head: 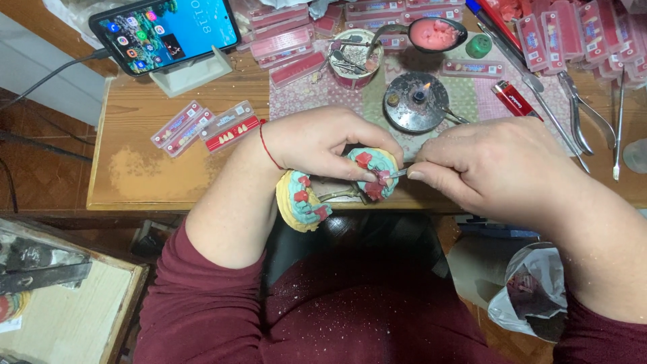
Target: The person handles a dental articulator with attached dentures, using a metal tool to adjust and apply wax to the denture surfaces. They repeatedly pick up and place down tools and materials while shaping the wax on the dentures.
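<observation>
At desk edge: left hand grips dental model, right hand pinches tool

Wooden counter carrying plenty: a smartphone propped on a white stand at the back left, three tooth cards just in front, a patterned cloth mid-counter. On it, a lit spirit burner, a tool tin, a red lighter. Pliers lie far right.
</observation>
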